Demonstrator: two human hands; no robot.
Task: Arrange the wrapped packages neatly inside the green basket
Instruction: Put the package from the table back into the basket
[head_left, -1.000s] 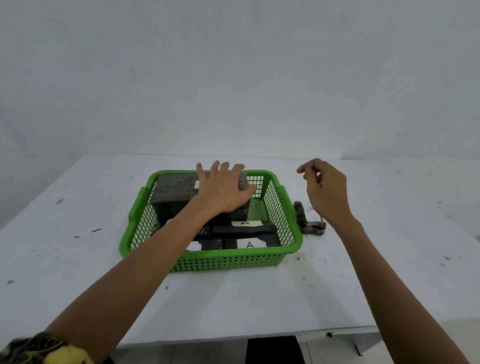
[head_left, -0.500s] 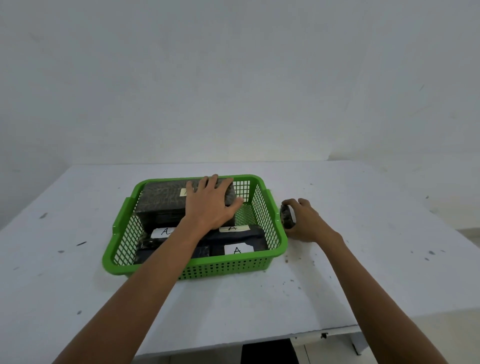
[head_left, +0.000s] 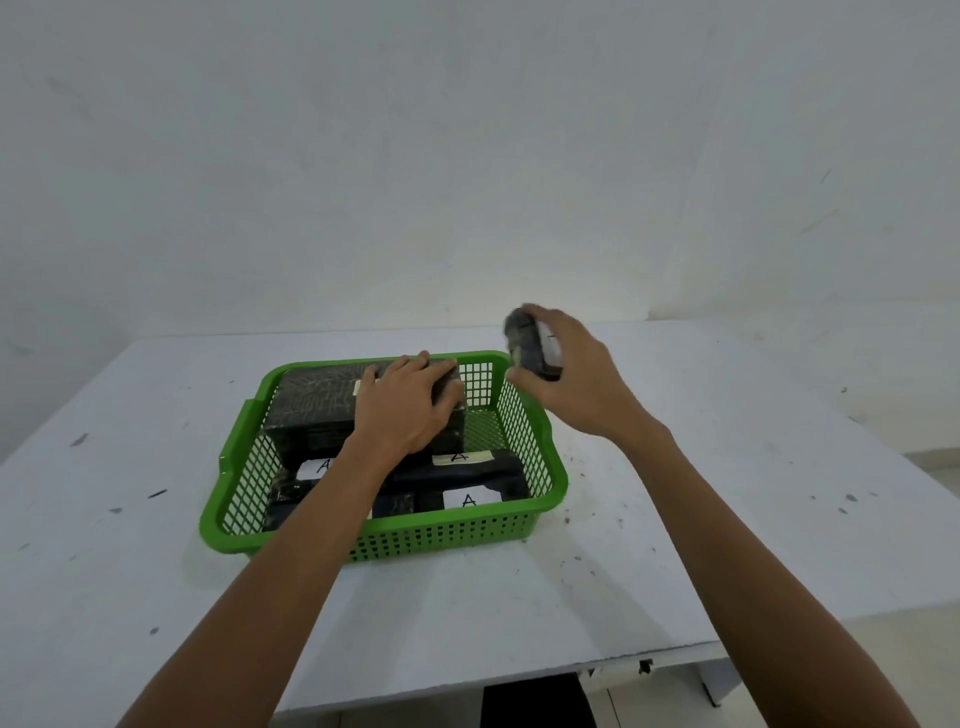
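The surface (head_left: 675, 519) is a white tabletop, scuffed and flecked with dark marks and small crumbs of dirt, most of them around the right side of the green basket (head_left: 395, 535) that sits near its middle. Behind it a bare, pale wall fills the room's far side, meeting another wall at a corner off to the right; a strip of light floor shows past the surface's right edge. Inside the basket lie several dark wrapped packages, three of them showing white labels marked "A" (head_left: 467, 500). The large package (head_left: 317, 400) stands at the back left, taller than the rest, and the left hand (head_left: 410, 405) lies flat on its top with fingers spread, pressing rather than gripping. The right hand (head_left: 571, 374) is raised above the basket's far right corner, fingers closed around a small dark package (head_left: 527, 345) with what may be a white label on it, though it is blurred. The basket's back right corner is bare mesh.
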